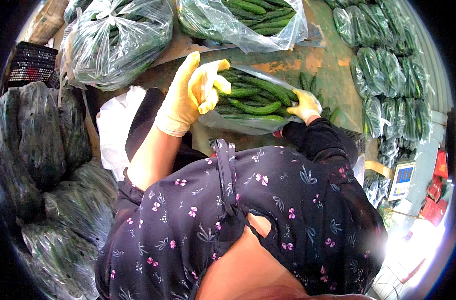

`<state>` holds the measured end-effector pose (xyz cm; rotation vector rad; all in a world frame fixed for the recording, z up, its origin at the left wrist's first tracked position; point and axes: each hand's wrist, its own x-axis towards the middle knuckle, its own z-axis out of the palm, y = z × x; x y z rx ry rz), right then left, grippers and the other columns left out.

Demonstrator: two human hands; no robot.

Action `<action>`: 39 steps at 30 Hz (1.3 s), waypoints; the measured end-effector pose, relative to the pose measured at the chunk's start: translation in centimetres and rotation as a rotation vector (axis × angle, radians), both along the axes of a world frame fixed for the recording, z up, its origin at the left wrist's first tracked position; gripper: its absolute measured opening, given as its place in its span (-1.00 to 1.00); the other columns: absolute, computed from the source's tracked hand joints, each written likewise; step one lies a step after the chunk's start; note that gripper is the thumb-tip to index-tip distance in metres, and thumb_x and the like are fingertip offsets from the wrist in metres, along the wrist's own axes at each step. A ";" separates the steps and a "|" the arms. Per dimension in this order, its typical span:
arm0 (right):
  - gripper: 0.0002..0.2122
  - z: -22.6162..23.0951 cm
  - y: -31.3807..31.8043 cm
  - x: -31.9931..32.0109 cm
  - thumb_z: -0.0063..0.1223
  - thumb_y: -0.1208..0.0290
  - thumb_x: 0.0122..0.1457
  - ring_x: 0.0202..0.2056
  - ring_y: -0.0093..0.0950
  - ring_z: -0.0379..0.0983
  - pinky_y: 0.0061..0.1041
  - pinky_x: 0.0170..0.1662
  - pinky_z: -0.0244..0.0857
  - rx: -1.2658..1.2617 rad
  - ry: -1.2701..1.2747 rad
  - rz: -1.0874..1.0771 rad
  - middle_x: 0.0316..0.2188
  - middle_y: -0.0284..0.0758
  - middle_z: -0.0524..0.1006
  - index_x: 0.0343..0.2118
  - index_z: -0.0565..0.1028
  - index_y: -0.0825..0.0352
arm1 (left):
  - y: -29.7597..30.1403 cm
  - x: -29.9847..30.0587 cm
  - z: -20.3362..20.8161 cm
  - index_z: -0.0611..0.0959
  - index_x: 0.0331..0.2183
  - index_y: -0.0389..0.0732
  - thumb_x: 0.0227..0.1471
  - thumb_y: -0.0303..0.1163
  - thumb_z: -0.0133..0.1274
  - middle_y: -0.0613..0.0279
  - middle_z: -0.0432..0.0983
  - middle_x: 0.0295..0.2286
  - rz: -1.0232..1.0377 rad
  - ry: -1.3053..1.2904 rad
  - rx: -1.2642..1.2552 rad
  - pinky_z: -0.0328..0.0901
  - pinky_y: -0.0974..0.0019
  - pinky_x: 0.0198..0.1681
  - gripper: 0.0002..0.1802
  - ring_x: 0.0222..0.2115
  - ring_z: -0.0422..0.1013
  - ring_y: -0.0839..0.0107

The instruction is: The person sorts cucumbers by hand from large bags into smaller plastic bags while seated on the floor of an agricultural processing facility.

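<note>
In front of me lies a clear plastic bag (238, 125), spread open and filled with long green cucumbers (258, 107). My left hand (195, 87), in a yellow glove, is raised over the bag's left side. Its fingers are bent but apart, and no object shows in them. At the bag's right end, my right hand (305, 106), also gloved, has thumb and fingers closed around the tip of a cucumber. Clear plastic lies by the back of that hand, and part of its grip is hidden.
Full bags of cucumbers (120, 42) stand beyond, one knotted; another bag (248, 20) gapes open. Several packed bags (43, 135) crowd the left, near a black crate (33, 65). Rows of bagged cucumbers (388, 70) line the right. Loose cucumbers (309, 82) lie past my right hand.
</note>
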<state>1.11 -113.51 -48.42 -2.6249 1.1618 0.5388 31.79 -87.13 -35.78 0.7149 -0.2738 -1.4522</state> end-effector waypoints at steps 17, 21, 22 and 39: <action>-0.57 -0.1 11.2 7.7 0.19 -0.02 -0.10 -0.18 -0.23 0.53 -0.11 -0.09 0.34 0.106 0.069 0.426 -0.23 -0.22 0.57 -0.25 0.57 0.20 | -0.2 0.0 0.7 0.35 0.06 -0.28 0.09 0.33 -0.22 0.10 0.55 -0.43 -0.027 -0.126 0.049 0.18 0.56 -0.73 -0.13 -0.71 0.39 0.51; -0.57 -6.7 6.0 1.4 0.20 0.07 -0.12 -0.16 -0.19 0.51 -0.25 -0.09 0.39 0.161 0.092 0.484 -0.26 -0.09 0.56 -0.24 0.56 0.30 | -1.1 0.1 -0.2 0.37 0.06 -0.24 0.13 0.22 -0.15 0.13 0.55 -0.43 -0.041 -0.052 0.038 0.30 0.51 -0.57 -0.26 -0.62 0.42 0.49; -0.54 -6.8 5.1 1.5 0.21 0.14 -0.12 -0.13 -0.18 0.49 -0.27 -0.07 0.38 0.234 0.045 0.484 -0.21 -0.04 0.55 -0.17 0.55 0.34 | -0.6 -0.3 0.9 0.39 0.05 -0.23 0.18 0.11 -0.12 0.13 0.55 -0.40 0.062 -0.195 0.105 0.32 0.51 -0.51 -0.36 -0.61 0.41 0.50; -0.58 20.4 2.0 2.9 0.09 0.30 0.19 -0.56 -0.68 0.40 -0.75 -0.57 0.30 1.149 -0.964 -0.576 -0.32 -0.34 0.56 0.07 0.36 0.34 | -3.5 0.1 -3.3 0.51 -0.19 -0.25 0.11 0.23 -0.20 -0.23 0.50 -0.27 0.050 -0.241 0.010 0.25 0.22 -0.46 -0.33 -0.55 0.35 0.19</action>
